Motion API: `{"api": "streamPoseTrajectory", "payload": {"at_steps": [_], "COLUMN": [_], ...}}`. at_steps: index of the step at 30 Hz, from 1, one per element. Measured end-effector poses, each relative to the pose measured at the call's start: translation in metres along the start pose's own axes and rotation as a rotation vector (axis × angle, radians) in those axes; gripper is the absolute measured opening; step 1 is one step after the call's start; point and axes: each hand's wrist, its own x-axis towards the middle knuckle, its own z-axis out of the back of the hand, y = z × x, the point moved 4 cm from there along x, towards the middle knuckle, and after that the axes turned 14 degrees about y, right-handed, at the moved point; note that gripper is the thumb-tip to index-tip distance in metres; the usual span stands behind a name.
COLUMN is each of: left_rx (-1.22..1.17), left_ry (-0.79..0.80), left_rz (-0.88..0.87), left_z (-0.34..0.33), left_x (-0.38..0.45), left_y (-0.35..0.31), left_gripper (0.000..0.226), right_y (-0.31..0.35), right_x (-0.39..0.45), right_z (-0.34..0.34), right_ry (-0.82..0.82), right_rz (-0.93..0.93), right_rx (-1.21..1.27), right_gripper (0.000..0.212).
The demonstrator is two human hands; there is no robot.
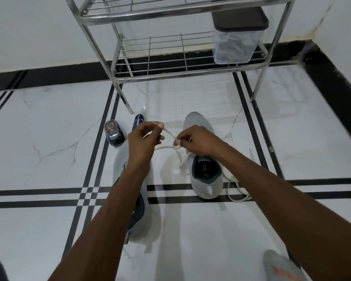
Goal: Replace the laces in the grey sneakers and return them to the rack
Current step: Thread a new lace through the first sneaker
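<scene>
Both the left hand [145,138] and right hand [195,140] pinched the lace [169,135] taut between them (probably to thread it), just above the right-hand sneaker [203,179].

Both bare forearms extend forward and converge toward the centre of the view. The left hand [144,136] is raised slightly higher than the right, knuckles up, fingers curled, with thumb and forefinger pinched together at the top. The right hand [197,141] faces it, fingers curled inward, thumb and forefinger pinched at its left edge. The hands are close together but apparently not touching; motion blur limits certainty.
</scene>
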Motion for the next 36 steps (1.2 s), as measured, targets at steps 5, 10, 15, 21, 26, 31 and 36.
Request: {"api": "streamPoseTrajectory", "payload": {"at_steps": [5,10,15,21,26,31,36], "left_rx": [-0.096,0.169,0.533,0.664,0.773,0.846,0.921], "left_ry": [0.066,0.177,0.301,0.286,0.288,0.27,0.27], "left_rz": [-0.009,-0.045,-0.109,-0.126,-0.14,-0.108,-0.122], "left_z": [-0.022,-0.054,-0.08,-0.086,-0.09,-0.095,-0.101], "left_x": [0.001,0.0,-0.008,-0.012,-0.016,-0.017,-0.02], "left_y": [-0.007,0.0,0.013,0.017,0.011,0.007,0.007], "left_gripper": [0.028,0.012,0.009,0.015,0.011,0.009,0.013], "right_y": [-0.034,-0.053,-0.051,-0.056,-0.08,-0.088,-0.088], "right_x": [-0.037,-0.063,-0.066,-0.063,-0.063,-0.062,-0.062], "right_z": [0.028,0.02,0.0,-0.011,0.0,-0.004,-0.003], "right_ry": [-0.314,-0.199,-0.366,-0.39,-0.35,-0.265,-0.235], "right_rz": [-0.099,-0.223,-0.122,-0.089,-0.196,-0.222,-0.211], "right_rx": [0.151,0.036,-0.1,-0.205,0.37,0.691,0.721], "right_gripper": [0.024,0.032,0.015,0.018,0.013,0.012,0.013]}}
